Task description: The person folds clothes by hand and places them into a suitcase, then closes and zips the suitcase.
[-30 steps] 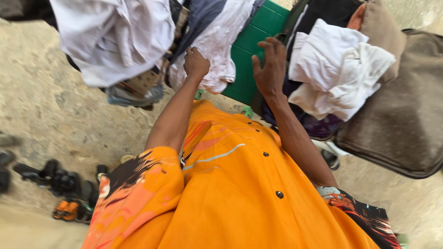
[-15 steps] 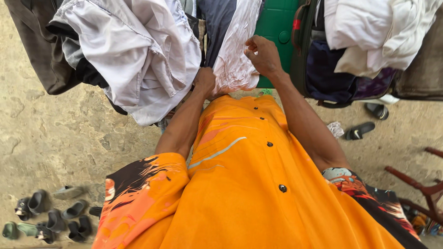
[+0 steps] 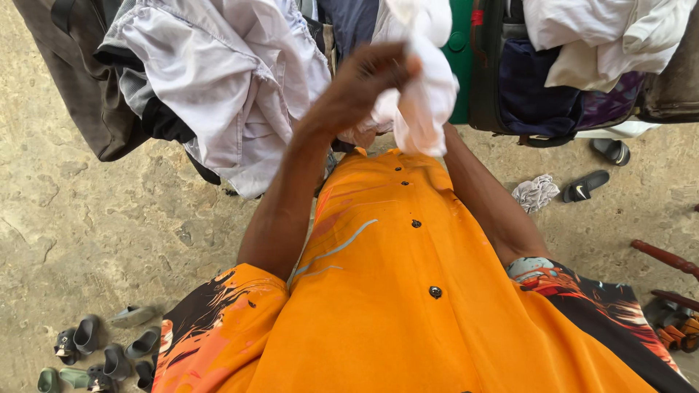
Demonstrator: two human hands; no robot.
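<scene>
Up by the hanging clothes, the left hand (image 3: 364, 84) grips the white cloth (image 3: 422, 80) tight, the right hand hides behind it, so I cannot tell; hold firm, pull gently.

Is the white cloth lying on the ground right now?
No, the left hand holds the white cloth up in front of the orange shirt.

Garments (image 3: 218, 80) are hanging up ahead on the left, a cloth (image 3: 426, 80) hanging just right of them. Two slippers (image 3: 597, 167) are lying on the ground (image 3: 87, 218) at right, a crumpled rag (image 3: 535, 193) beside them. Small shoes (image 3: 95, 353) are clustering at lower left.
</scene>
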